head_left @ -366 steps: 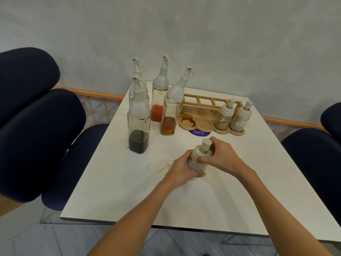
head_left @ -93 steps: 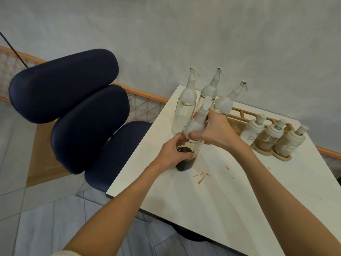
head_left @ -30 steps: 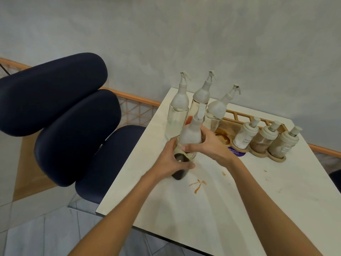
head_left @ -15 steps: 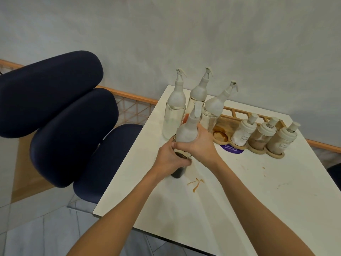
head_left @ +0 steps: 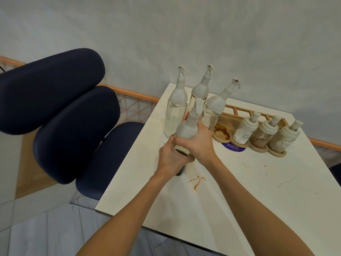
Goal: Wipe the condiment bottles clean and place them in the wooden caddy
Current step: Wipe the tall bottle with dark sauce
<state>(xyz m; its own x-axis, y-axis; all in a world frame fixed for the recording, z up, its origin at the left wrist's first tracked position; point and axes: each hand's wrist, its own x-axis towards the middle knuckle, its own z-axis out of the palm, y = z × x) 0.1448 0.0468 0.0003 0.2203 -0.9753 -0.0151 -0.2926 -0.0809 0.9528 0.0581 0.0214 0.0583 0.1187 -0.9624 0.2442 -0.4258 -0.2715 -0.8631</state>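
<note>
Left grip holds the sauce bottle low on its glass; right grip wraps its white top; brown smears mark the counter nearby.

my left hand and my right hand are bare. behind each wrist the forearm runs bare too, slim and smooth, all the way back to where the view cuts it off.

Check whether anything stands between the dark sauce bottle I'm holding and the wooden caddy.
Nothing visible. The dark sauce bottle, gripped by left hand and right hand, is beside the wooden caddy's empty front slot.
</note>
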